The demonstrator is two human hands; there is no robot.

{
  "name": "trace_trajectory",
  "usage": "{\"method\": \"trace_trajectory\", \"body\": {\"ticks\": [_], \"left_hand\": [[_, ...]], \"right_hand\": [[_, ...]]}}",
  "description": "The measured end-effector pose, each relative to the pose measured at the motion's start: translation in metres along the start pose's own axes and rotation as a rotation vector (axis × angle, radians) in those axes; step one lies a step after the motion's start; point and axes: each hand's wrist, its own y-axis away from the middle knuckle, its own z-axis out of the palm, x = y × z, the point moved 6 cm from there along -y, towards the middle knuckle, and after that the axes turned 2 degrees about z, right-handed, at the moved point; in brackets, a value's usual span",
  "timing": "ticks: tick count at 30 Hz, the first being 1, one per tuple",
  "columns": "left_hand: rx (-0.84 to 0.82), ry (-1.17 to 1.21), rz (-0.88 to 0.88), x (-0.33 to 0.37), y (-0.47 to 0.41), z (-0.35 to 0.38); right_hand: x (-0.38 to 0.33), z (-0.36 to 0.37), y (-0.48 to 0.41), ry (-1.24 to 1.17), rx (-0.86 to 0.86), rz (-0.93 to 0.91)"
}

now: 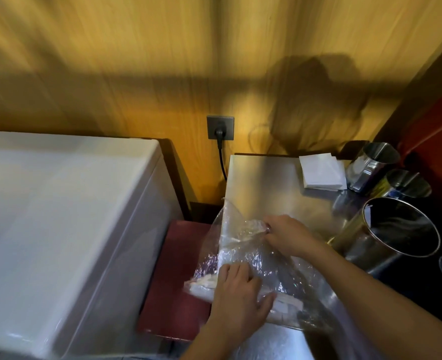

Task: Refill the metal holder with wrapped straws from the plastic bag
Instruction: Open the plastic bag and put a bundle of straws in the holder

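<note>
A clear plastic bag [243, 258] lies crumpled on the left edge of the steel counter [264, 183]. White wrapped straws [204, 284] show through it at its near left end. My left hand [238, 300] presses down on the bag over the straws. My right hand [290, 236] pinches the bag's upper part, fingers closed on the plastic. A large round metal holder [386, 237] stands tilted at the counter's right, its dark inside showing little. The frame is blurred.
Two smaller metal holders [373, 165] [407, 184] stand behind the large one. A stack of white napkins [322, 171] lies at the back. A white appliance [66, 229] fills the left. A red surface [178, 289] lies below the counter's edge. A plug and cable [220, 141] hang on the wooden wall.
</note>
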Motion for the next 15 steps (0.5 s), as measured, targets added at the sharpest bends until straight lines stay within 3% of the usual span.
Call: {"method": "trace_trajectory", "body": {"ticks": [11,15], "left_hand": [[0.012,0.080,0.045,0.003,0.006,-0.003],[0.030,0.127,0.060,0.003,0.009,-0.008]], "right_hand": [[0.010,-0.050,-0.007,-0.200,0.125,0.127],[-0.002,-0.065,-0.002,-0.191,0.173,0.045]]}}
